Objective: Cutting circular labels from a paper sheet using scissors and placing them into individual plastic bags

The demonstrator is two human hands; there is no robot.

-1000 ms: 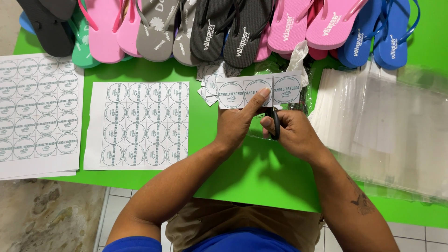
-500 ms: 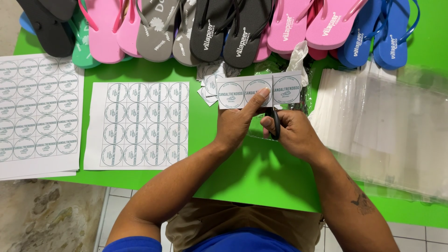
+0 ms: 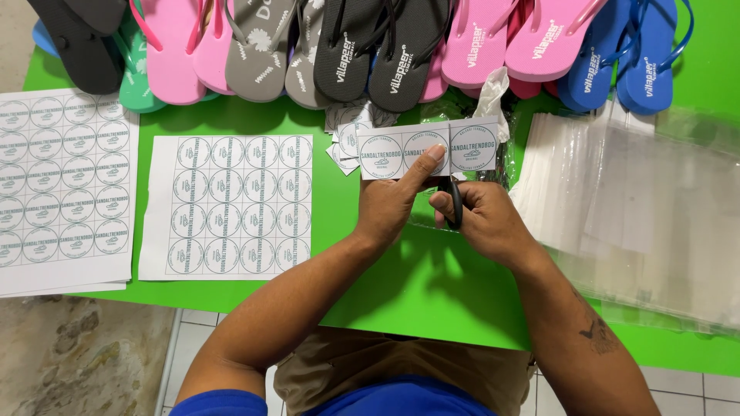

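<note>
Both forearms reach up from the bottom edge and meet just right of the middle of the view. The left hand (image 3: 393,204) is closed in a pinch on a white paper strip of three round labels (image 3: 428,150), thumb laid up across the strip's lower edge at its middle circle, holding it level above the table (image 3: 432,285). The right hand (image 3: 482,219) is curled shut around the black handles of a pair of scissors (image 3: 455,202), which stand upright just under the strip between the middle and right circles; the blades are mostly hidden behind the fingers and the paper. The table is bright green; past its near edge, at 6 o'clock, lie pale floor tiles, and at 8 o'clock a mottled grey-brown floor. At 9 o'clock from the hands lies a white label sheet (image 3: 227,206) printed with rows of teal-ringed circles, and farther out in the same direction, at the left edge, a stack of like sheets (image 3: 62,185). At 3 o'clock a spread pile of clear plastic bags (image 3: 640,208) covers the table's right side. At 12 o'clock a row of flip-flops (image 3: 370,46) runs along the far edge, black, green, pink, grey and blue, with small cut labels (image 3: 347,131) lying loose just beneath them.
</note>
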